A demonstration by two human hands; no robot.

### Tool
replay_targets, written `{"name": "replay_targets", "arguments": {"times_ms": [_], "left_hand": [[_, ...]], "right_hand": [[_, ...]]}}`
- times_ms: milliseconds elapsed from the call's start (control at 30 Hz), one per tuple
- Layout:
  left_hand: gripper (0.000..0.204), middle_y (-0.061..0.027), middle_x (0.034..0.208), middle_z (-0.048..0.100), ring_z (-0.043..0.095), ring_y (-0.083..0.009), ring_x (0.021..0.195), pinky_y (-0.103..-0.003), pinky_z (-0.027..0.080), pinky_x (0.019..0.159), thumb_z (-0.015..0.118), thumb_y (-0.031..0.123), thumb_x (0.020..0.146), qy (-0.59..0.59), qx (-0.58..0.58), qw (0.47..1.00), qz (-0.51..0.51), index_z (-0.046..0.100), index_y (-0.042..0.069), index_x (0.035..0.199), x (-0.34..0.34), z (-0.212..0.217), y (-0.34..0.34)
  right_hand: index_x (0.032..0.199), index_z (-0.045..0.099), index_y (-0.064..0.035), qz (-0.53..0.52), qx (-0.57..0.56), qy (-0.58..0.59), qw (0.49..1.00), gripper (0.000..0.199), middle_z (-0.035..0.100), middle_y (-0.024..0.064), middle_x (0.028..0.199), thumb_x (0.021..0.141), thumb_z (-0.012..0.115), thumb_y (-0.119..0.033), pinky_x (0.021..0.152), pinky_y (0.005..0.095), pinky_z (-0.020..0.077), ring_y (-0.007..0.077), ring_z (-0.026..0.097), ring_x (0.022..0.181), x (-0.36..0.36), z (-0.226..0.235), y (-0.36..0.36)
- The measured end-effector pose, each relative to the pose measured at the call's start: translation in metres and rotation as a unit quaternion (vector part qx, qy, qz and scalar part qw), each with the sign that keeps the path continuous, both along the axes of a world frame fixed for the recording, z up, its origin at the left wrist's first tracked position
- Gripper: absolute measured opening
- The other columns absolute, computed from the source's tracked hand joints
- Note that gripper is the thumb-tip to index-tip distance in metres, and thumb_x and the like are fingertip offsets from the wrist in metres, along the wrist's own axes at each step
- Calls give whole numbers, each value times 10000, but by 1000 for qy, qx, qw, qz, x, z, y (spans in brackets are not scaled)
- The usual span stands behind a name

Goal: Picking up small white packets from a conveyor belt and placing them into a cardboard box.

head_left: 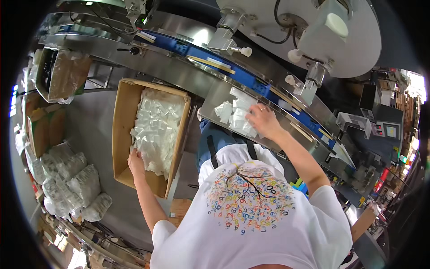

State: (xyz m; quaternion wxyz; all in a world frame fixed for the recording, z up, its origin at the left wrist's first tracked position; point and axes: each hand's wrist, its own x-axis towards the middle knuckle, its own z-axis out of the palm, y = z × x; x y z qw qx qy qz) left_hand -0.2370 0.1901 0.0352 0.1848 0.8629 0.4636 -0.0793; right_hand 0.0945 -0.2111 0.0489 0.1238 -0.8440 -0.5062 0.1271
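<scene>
My right hand [263,120] reaches over a loose cluster of small white flat packets [240,107] on a metal ledge [215,97]. Its fingers are apart and slightly bent, with the tips touching the packets. To the left, my left hand [136,162] is inside a tall open cardboard box [122,130], beside a large heap of similar white packets [159,121]. The fingers of that hand are curled together at the heap's edge. What they hold, if anything, is hidden.
A steel machine with a blue channel [242,77] runs diagonally past the ledge. Above it hangs a round pale machine plate [358,49] with nozzle fittings. Filled clear bags [83,186] are piled on the floor at the left, below another cardboard box [67,74].
</scene>
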Motion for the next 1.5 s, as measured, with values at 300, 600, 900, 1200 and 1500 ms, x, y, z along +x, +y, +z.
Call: {"name": "replay_targets", "arguments": {"times_ms": [300, 600, 900, 1200, 1500], "left_hand": [[216, -210, 800, 619, 598, -329, 721, -392, 443, 657, 515, 102, 860, -119, 74, 989, 44, 547, -5, 1045, 28, 45, 11], [214, -48, 840, 589, 529, -88, 673, -231, 448, 571, 532, 77, 845, -279, -191, 937, 92, 560, -30, 1028, 113, 106, -18], [261, -130, 781, 633, 572, -165, 632, -290, 447, 592, 589, 163, 805, -214, -379, 887, -157, 581, 14, 1019, 253, 49, -154], [325, -217, 947, 615, 594, -359, 892, -386, 454, 763, 560, 238, 819, -101, -295, 900, -304, 575, 37, 1073, 289, 12, -193], [332, -200, 913, 624, 606, -343, 843, -368, 463, 737, 566, 242, 808, -129, -285, 907, -282, 571, 26, 1061, 286, 0, -192]], "right_hand": [[762, 567, -66, -307, 144, -8, 941, 138, 559, 94, 883, 696, 656, -149, 786, 372, 414, 291, 519, 941, 36, 3, -20], [987, 559, -87, -58, -115, 5, 992, 305, 491, 101, 1050, 692, 626, -129, 845, 388, 408, 297, 453, 1028, 7, -11, -50], [887, 617, -90, -172, -85, 95, 977, 231, 502, 122, 940, 664, 649, -140, 819, 376, 414, 299, 481, 949, -3, -9, -82], [847, 583, -45, -336, 42, -115, 934, 277, 561, 114, 927, 634, 713, -166, 792, 382, 433, 297, 520, 930, 44, 22, -49], [738, 633, -54, -359, 174, 79, 914, 93, 607, 109, 773, 693, 641, -135, 698, 365, 463, 289, 581, 771, 11, -5, -18]]}}
